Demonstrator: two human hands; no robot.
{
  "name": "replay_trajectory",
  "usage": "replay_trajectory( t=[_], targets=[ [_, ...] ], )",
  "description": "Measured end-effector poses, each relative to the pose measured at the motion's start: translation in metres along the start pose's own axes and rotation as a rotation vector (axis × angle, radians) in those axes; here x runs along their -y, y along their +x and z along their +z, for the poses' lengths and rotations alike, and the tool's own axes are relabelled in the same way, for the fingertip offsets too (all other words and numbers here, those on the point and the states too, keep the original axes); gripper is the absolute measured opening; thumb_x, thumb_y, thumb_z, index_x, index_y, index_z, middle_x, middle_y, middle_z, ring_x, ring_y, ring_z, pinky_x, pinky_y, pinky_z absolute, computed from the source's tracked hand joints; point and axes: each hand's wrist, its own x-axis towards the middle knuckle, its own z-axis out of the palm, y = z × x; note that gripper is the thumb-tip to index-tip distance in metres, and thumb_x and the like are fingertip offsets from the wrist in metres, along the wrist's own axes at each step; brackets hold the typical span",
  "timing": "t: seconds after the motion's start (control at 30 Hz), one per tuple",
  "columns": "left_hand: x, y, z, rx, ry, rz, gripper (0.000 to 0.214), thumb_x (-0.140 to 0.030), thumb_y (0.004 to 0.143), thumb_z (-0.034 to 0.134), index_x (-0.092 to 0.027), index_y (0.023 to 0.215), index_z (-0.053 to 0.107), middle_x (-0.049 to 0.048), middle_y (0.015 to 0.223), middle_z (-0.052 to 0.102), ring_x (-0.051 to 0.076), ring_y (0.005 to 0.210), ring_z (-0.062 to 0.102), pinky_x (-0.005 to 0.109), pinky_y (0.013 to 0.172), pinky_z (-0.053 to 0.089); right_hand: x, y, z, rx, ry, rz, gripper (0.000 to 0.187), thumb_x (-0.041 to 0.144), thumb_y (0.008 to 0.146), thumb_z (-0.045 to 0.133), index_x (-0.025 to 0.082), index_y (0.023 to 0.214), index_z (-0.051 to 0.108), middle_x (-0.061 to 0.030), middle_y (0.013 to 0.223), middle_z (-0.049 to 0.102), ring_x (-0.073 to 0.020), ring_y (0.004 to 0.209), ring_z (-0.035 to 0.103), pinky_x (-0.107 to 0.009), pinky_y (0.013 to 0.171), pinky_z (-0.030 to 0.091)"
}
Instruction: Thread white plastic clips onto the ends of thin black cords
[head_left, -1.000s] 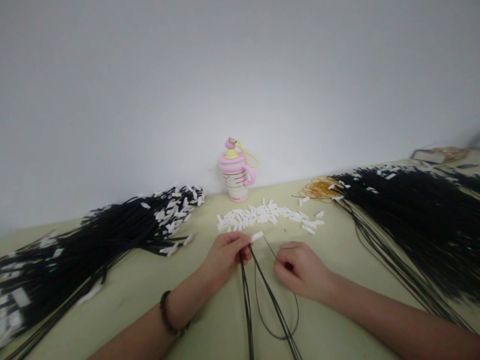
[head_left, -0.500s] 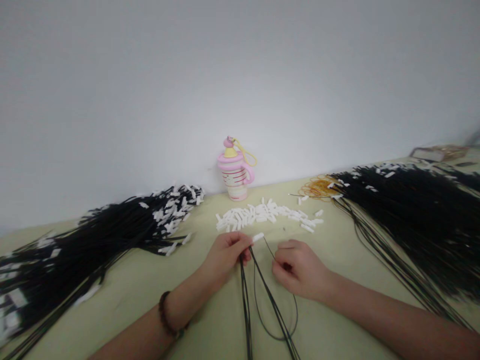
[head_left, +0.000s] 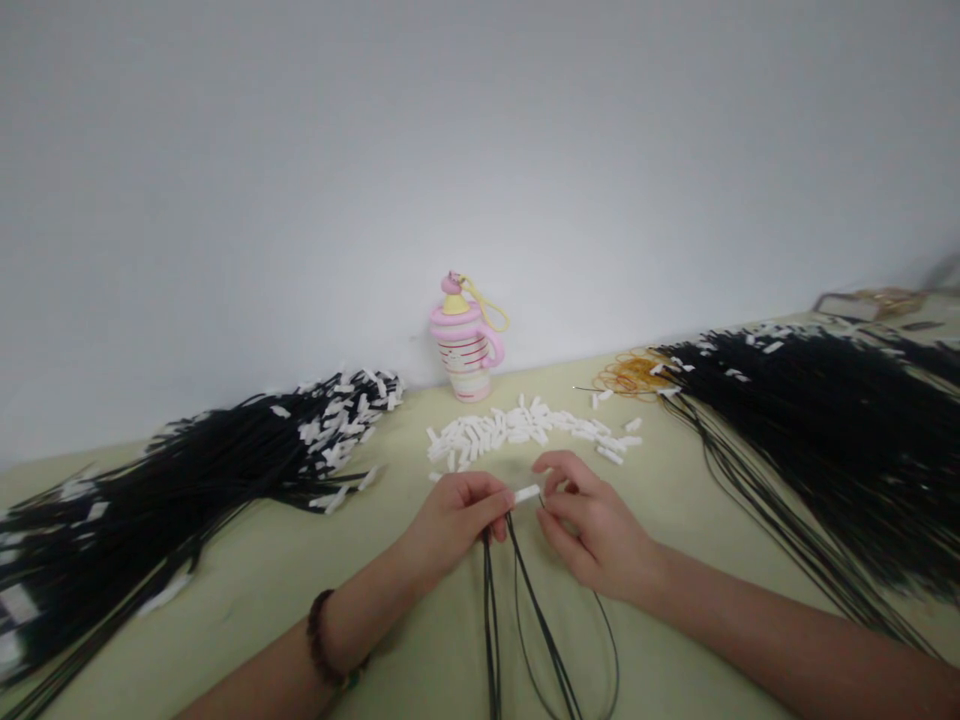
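Note:
My left hand (head_left: 474, 512) is closed, pinching a small white plastic piece (head_left: 527, 493) between thumb and fingers. Several thin black cords (head_left: 534, 600) hang below that hand toward the table's near edge. From the white piece's right end a thin black cord runs toward my right hand (head_left: 581, 515), and a loop (head_left: 616, 650) of it droops beneath. The right hand's fingers are apart at that end, with the index finger raised; whether a fingertip touches the cord is unclear. Just beyond lies a pile of similar white pieces (head_left: 517, 425).
A pink and white cup-shaped figure (head_left: 466, 355) with a yellow strap stands by the wall. Bundles of black cords with white ends lie at left (head_left: 225, 465) and right (head_left: 817, 430). An orange tangle of thin strands (head_left: 634, 374) sits beside the right bundle.
My right hand has come up to the white piece's end, and its curled fingers have spread. The white piece has shifted slightly right and down; the cord loop hangs lower.

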Motion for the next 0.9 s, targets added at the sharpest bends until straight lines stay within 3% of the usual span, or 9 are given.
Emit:
replay_trajectory(
  t=[0.23, 0.5, 0.67, 0.77, 0.83, 0.9],
  targets=[
    [0.000, 0.001, 0.001, 0.003, 0.044, 0.000, 0.026, -0.037, 0.071, 0.053, -0.013, 0.060, 0.056, -0.0002, 0.049, 0.053, 0.008, 0.046, 0.044, 0.019, 0.048, 0.032, 0.001, 0.000, 0.000, 0.017, -0.019, -0.027, 0.017, 0.014, 0.074, 0.042, 0.011, 0.060, 0.050, -0.0056, 0.079, 0.047, -0.0097, 0.073, 0.044, -0.022, 0.066, 0.037],
    [-0.002, -0.001, 0.002, -0.001, 0.085, 0.003, 0.025, -0.034, 0.071, 0.053, -0.013, 0.058, 0.055, -0.0005, 0.049, 0.053, 0.008, 0.046, 0.044, 0.019, 0.049, 0.032, 0.001, 0.000, 0.002, 0.059, -0.045, -0.007, 0.017, 0.015, 0.077, 0.040, 0.011, 0.065, 0.052, -0.0067, 0.080, 0.045, -0.0107, 0.076, 0.043, -0.022, 0.068, 0.039],
    [0.003, 0.001, 0.000, -0.058, -0.055, 0.002, 0.026, -0.035, 0.071, 0.054, -0.013, 0.060, 0.055, -0.0006, 0.050, 0.050, 0.008, 0.047, 0.043, 0.020, 0.050, 0.033, -0.004, 0.007, 0.000, 0.034, 0.110, 0.058, 0.022, 0.021, 0.079, 0.044, 0.010, 0.063, 0.053, -0.0064, 0.085, 0.045, -0.0090, 0.077, 0.043, -0.021, 0.069, 0.038],
    [-0.002, 0.003, -0.008, -0.114, -0.199, 0.018, 0.022, -0.033, 0.072, 0.056, -0.013, 0.063, 0.055, -0.0015, 0.052, 0.047, 0.007, 0.049, 0.042, 0.018, 0.050, 0.032, -0.012, 0.012, -0.011, 0.284, 0.374, 0.158, 0.028, 0.032, 0.078, 0.049, 0.010, 0.067, 0.061, -0.0021, 0.069, 0.046, -0.0052, 0.062, 0.041, -0.017, 0.056, 0.035],
    [-0.014, 0.000, -0.015, -0.124, -0.275, 0.057, 0.019, -0.032, 0.072, 0.056, -0.014, 0.065, 0.055, -0.0017, 0.054, 0.047, 0.006, 0.051, 0.042, 0.018, 0.049, 0.032, -0.017, 0.014, -0.019, 0.537, 0.597, 0.199, 0.029, 0.035, 0.076, 0.051, 0.009, 0.082, 0.064, -0.0008, 0.067, 0.052, -0.0034, 0.058, 0.042, -0.015, 0.055, 0.035],
    [-0.030, -0.005, -0.023, -0.121, -0.309, 0.119, 0.017, -0.030, 0.073, 0.056, -0.015, 0.065, 0.055, -0.0021, 0.053, 0.046, 0.007, 0.050, 0.041, 0.017, 0.047, 0.031, -0.019, 0.015, -0.024, 0.689, 0.727, 0.227, 0.033, 0.034, 0.076, 0.052, 0.009, 0.094, 0.063, -0.0012, 0.069, 0.056, -0.0027, 0.058, 0.043, -0.014, 0.055, 0.036]
  ],
)
